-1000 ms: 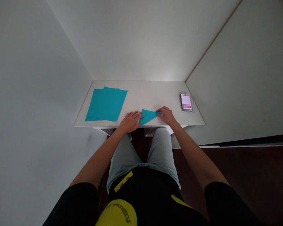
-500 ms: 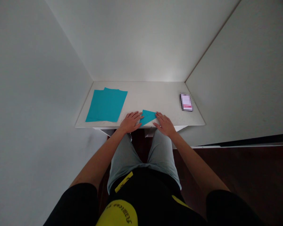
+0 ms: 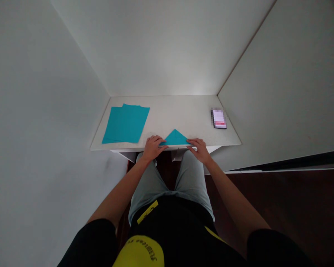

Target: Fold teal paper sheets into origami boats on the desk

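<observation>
A folded blue paper (image 3: 176,138) lies at the table's front edge as a wide triangle, its point facing the back wall. At its left corner, my left hand (image 3: 153,147) pinches the paper between thumb and fingers. The opposite corner is pinched by my right hand (image 3: 199,149) in the same way. Both corners are partly hidden under the fingertips.
Several blue paper sheets (image 3: 125,124) lie overlapped on the left of the white table (image 3: 180,111). A phone (image 3: 219,118) with a blurred screen rests near the right edge. White walls enclose the table at the back and both sides.
The folded paper has turned, so its long side now runs along the table's front edge. My hands have gone from lying flat by it to pinching its two corners.
</observation>
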`<state>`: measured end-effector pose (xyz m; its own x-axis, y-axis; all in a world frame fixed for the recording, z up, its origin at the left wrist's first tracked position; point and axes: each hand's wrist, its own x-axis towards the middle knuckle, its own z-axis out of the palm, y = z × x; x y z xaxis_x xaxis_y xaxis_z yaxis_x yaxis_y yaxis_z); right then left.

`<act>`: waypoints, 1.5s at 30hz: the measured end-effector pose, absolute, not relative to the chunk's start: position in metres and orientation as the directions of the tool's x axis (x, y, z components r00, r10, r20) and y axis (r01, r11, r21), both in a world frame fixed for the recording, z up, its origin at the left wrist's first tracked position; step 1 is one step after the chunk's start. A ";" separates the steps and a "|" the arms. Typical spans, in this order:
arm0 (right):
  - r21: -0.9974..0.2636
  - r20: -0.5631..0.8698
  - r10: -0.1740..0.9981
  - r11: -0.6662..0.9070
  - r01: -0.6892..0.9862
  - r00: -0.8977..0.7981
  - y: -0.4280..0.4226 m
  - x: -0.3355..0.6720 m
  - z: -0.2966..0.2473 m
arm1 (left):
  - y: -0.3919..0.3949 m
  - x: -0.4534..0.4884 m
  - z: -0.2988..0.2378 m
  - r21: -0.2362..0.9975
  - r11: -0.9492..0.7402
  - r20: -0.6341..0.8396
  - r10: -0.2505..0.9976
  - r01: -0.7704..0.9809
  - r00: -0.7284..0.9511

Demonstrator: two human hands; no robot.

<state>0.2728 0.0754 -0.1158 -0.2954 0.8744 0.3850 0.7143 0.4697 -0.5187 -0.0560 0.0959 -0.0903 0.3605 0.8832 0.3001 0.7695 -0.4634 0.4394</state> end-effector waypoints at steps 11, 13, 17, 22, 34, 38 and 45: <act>-0.592 0.336 0.919 0.378 0.712 -0.208 0.072 0.266 -0.104 | 0.103 -0.054 -0.082 0.481 -0.466 0.189 0.882 0.743 0.431; -0.598 0.335 0.922 0.368 0.712 -0.196 0.071 0.264 -0.103 | 0.102 -0.054 -0.081 0.484 -0.465 0.187 0.882 0.741 0.432; -0.619 0.336 0.928 0.345 0.705 -0.158 0.071 0.260 -0.101 | 0.101 -0.052 -0.078 0.477 -0.458 0.191 0.887 0.750 0.420; -0.670 0.373 0.923 0.337 0.661 -0.093 0.077 0.254 -0.100 | 0.102 -0.046 -0.072 0.449 -0.470 0.191 0.881 0.760 0.433; -0.637 0.393 0.919 0.296 0.712 -0.030 0.094 0.235 -0.077 | 0.100 -0.032 -0.067 0.420 -0.410 0.185 0.912 0.809 0.366; -0.524 0.446 0.883 0.391 0.757 -0.147 0.108 0.228 -0.048 | 0.104 -0.026 -0.063 0.456 -0.387 0.166 0.922 0.801 0.351; -0.296 0.389 0.803 0.573 0.764 -0.451 0.135 0.215 0.004 | 0.115 -0.023 -0.063 0.568 -0.315 0.109 0.944 0.761 0.310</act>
